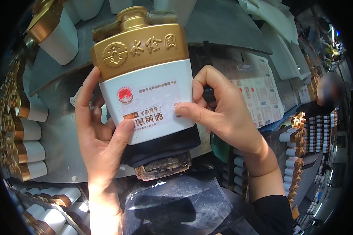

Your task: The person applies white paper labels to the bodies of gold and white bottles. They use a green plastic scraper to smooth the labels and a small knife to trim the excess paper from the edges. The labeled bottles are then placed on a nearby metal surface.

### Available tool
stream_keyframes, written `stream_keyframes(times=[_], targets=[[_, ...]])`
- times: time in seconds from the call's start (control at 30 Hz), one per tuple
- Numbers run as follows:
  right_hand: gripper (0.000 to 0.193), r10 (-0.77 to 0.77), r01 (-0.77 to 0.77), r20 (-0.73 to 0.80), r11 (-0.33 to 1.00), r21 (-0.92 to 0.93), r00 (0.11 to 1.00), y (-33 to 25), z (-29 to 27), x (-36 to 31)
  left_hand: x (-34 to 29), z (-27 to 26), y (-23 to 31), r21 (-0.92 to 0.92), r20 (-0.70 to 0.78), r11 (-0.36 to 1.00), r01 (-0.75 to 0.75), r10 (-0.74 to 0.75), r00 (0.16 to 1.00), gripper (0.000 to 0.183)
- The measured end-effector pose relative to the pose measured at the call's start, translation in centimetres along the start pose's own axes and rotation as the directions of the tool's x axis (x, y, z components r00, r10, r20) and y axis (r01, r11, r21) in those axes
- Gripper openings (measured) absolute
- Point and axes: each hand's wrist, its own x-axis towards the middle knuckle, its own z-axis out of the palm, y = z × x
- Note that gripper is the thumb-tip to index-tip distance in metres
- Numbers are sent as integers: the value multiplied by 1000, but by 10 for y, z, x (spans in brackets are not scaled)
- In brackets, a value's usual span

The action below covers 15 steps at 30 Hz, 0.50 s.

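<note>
A flat-sided bottle (149, 98), gold at the neck and shoulders and white below, is tilted up in front of me between my two hands. Printed marks and water drops show on its white face. My left hand (100, 129) grips the left edge, fingers along the side and behind, thumb on the lower front. At the right side, my right hand (219, 102) is closed against the bottle, its thumb pressed on the print near the right edge. Below the bottle is a dark cloth (164, 147) over a worn block (164, 168). Brown fuzzy pads (162, 17) flank the neck.
Printed label sheets (259, 94) lie on the grey table (62, 129) to the right. Similar bottles (55, 35) stand at the far left, with rows of more bottles (31, 129) at left and right. A person (321, 102) is at the far right.
</note>
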Motion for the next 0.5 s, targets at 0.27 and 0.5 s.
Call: stream_keyframes(times=[0.27,0.5], targets=[[32,68,-69,35,997,29,997,-9,0,-1,2,-18,-6,-164,38,986,38,-32,999,83],[31,-24,24,-7,997,-71,1000,-1,6,-3,0,-7,-7,-44,55,999,-20,23,998,86]])
